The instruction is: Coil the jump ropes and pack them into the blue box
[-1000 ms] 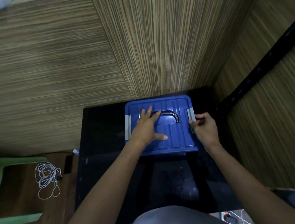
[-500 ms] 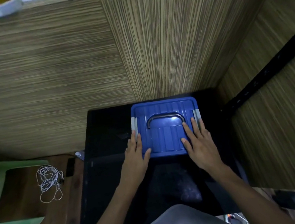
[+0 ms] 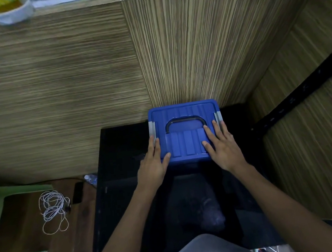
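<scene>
while a loose white cord [image 3: 53,211] lies on the wooden floor at far left, the blue box [image 3: 185,132] sits lid-on at the black table's [image 3: 123,193] far edge. the left hand [image 3: 152,164] lies flat-fingered along its left edge, the right hand [image 3: 223,147] flat on the lid

Both hands, left [image 3: 152,164] and right [image 3: 223,148], now flat on the blue box [image 3: 185,142] lid, off handle and latch.
</scene>
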